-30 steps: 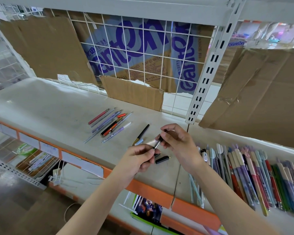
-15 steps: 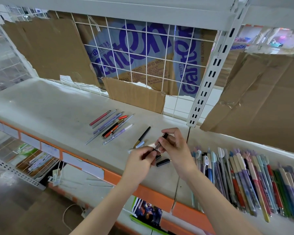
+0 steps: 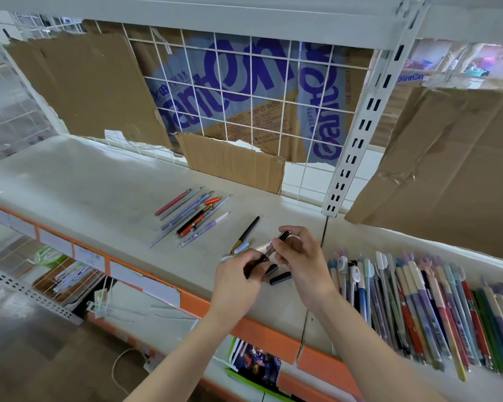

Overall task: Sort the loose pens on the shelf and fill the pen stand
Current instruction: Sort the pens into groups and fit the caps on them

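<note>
Dark pen [image 3: 269, 250] held just above the shelf [image 3: 99, 184], left hand [image 3: 238, 274] gripping its lower end, right hand [image 3: 298, 252] pinching its upper end. Joining it well likely needs both halves aligned; a loose black cap [image 3: 280, 278] lies just beneath.

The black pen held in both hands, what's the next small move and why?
Probably fit the black cap lying on the shelf back on: both the left hand and right hand grip the black pen, which looks uncapped.
</note>
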The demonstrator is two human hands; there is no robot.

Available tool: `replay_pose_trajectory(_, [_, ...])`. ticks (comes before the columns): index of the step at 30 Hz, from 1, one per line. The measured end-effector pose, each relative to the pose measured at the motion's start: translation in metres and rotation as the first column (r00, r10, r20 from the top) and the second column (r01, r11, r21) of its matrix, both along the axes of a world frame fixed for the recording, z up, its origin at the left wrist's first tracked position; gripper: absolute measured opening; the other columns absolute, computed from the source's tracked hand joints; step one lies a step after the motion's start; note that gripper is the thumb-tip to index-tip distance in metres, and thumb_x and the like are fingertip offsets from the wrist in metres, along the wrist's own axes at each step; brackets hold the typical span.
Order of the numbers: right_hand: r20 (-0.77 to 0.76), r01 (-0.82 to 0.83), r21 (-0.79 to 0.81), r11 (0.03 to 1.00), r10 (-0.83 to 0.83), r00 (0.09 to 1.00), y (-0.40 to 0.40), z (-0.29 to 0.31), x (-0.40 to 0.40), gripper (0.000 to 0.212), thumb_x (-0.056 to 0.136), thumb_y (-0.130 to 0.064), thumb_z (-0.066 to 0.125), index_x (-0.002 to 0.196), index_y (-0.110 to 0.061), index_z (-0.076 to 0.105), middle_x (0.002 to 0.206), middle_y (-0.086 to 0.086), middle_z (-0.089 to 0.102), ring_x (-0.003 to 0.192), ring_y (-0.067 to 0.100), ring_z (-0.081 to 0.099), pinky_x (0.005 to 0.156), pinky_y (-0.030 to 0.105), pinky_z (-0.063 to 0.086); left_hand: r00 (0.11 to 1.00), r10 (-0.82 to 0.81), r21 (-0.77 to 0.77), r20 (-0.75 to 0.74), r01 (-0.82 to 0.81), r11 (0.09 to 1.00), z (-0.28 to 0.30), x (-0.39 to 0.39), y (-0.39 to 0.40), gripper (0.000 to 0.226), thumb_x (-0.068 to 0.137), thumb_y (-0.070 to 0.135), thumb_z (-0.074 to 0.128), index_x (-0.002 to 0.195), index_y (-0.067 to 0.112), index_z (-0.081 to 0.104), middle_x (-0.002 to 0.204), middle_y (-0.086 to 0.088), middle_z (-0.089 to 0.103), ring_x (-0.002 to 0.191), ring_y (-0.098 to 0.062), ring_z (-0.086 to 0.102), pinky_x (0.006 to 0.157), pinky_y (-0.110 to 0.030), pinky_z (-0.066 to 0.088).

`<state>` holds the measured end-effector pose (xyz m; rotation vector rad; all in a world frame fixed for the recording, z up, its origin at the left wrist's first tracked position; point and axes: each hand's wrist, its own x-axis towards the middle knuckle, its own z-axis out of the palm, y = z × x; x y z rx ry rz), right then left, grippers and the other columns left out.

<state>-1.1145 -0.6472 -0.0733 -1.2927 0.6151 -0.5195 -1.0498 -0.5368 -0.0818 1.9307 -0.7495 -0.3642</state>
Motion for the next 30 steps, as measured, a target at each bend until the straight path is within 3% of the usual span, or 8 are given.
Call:
replay_pose_trajectory(4, [-0.017,0.011,-0.014,1.000,-0.011,1.000,-0.006,0.000,-0.001,0.017,0.095,-0.009,0.052,0.099,-0.018,0.065,0.084,0.014,0.062,0.072,0.014,0.054,0.061,0.022,0.047,0.949,-0.068,-0.083,-0.307,0.045,0.996,0.002,0.000,-0.003,0.018,0.093,0.008,0.054,0.082,0.010,0.068,0.054,0.007,0.059,0.043,-0.003,0.043,0.046,-0.016,0.032])
replay_pose_trajectory(7, [0.031,-0.042,0.068,0.997,0.040,0.999,-0.013,0.001,-0.004,0.016,0.093,-0.006,0.053,0.096,-0.013,0.067,0.089,0.012,0.066,0.079,0.016,0.053,0.071,0.025,0.041,0.685,-0.162,-0.231,-0.710,-0.010,0.973,0.004,0.002,-0.001,0.020,0.095,0.006,0.050,0.092,-0.004,0.067,0.057,-0.005,0.055,0.040,-0.007,0.033,0.038,-0.015,0.024])
replay_pose_trajectory(9, [0.102,-0.083,0.189,0.978,0.064,0.993,-0.017,0.000,-0.006,0.013,0.092,-0.003,0.053,0.094,-0.008,0.064,0.084,0.010,0.065,0.073,0.012,0.054,0.066,0.019,0.043,0.492,-0.255,-0.306,-0.832,-0.025,0.952,0.005,0.001,0.001,0.019,0.093,0.005,0.050,0.089,-0.005,0.066,0.058,-0.005,0.052,0.039,-0.004,0.032,0.035,-0.013,0.020])
replay_pose_trajectory(11, [0.157,-0.083,0.269,0.960,0.041,0.987,-0.014,-0.001,-0.007,0.012,0.091,-0.001,0.051,0.087,-0.006,0.061,0.075,0.007,0.063,0.063,0.007,0.053,0.060,0.015,0.043,0.424,-0.276,-0.331,-0.863,-0.061,0.942,0.003,-0.004,-0.001,0.017,0.091,0.004,0.051,0.087,-0.004,0.066,0.058,-0.004,0.051,0.039,-0.003,0.032,0.036,-0.013,0.019])
replay_pose_trajectory(14, [0.156,0.010,0.300,0.954,-0.059,0.986,-0.009,-0.005,-0.008,0.015,0.092,0.000,0.051,0.078,-0.006,0.053,0.064,-0.001,0.062,0.054,0.007,0.041,0.054,0.016,0.038,0.633,-0.127,-0.237,-0.764,-0.091,0.967,-0.002,-0.017,-0.009,0.019,0.091,0.002,0.054,0.078,0.004,0.068,0.056,-0.004,0.053,0.041,-0.006,0.032,0.039,-0.014,0.024])
replay_pose_trajectory(18, [0.049,0.156,0.229,0.961,-0.172,0.984,-0.010,-0.010,-0.009,0.012,0.090,-0.005,0.058,0.080,-0.005,0.050,0.062,0.001,0.055,0.057,0.012,0.037,0.057,0.023,0.035,0.963,0.026,-0.017,-0.269,-0.032,0.999,-0.008,-0.025,-0.018,0.030,0.091,0.011,0.057,0.064,0.023,0.063,0.050,0.010,0.056,0.047,-0.002,0.047,0.051,-0.009,0.034])
replay_pose_trajectory(26, [-0.176,0.039,-0.210,0.977,-0.077,0.981,-0.040,0.007,-0.022,0.018,0.090,-0.016,0.061,0.106,-0.016,0.052,0.069,0.009,0.067,0.056,0.012,0.053,0.057,0.021,0.045,0.985,-0.132,0.025,-0.112,0.136,0.990,0.002,0.008,-0.021,0.016,0.094,0.023,0.054,0.091,0.017,0.068,0.080,0.005,0.068,0.078,-0.012,0.066,0.077,-0.025,0.050])
replay_pose_trajectory(30, [-0.510,-0.281,-0.531,0.799,-0.037,0.860,-0.056,0.007,-0.029,0.016,0.090,-0.025,0.061,0.101,-0.024,0.050,0.071,0.002,0.069,0.064,0.010,0.062,0.055,0.019,0.042,0.995,0.028,0.197,0.096,-0.046,0.979,-0.003,0.062,-0.015,0.012,0.095,0.016,0.051,0.098,0.016,0.062,0.085,0.004,0.063,0.080,-0.012,0.059,0.065,-0.015,0.039])
